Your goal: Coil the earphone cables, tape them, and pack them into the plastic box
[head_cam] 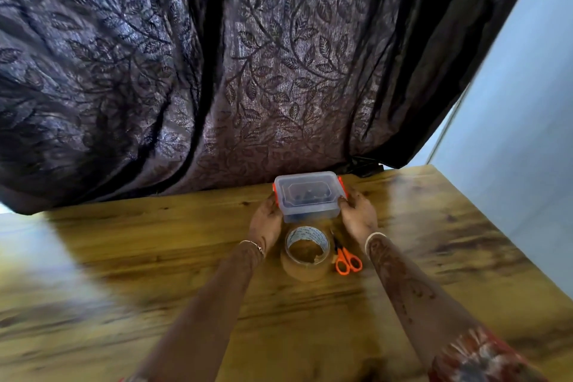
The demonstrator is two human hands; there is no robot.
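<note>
A clear plastic box (310, 197) with orange side clips sits on the wooden tabletop (155, 273), its lid on and dark shapes dimly visible inside. The left hand (266, 222) presses against its left side and the right hand (358, 215) against its right — both touching the walls near the clips. Just in front of the box stands a roll of brown tape (305, 253), and beside it, to the right, lie orange-handled scissors (346, 257). A dark leaf-patterned curtain (248, 71) hangs behind the tabletop.

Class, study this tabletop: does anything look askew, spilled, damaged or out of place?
Nothing stands out. The plastic box sits lidded between both hands, with the tape roll and scissors lying tidily before it.
</note>
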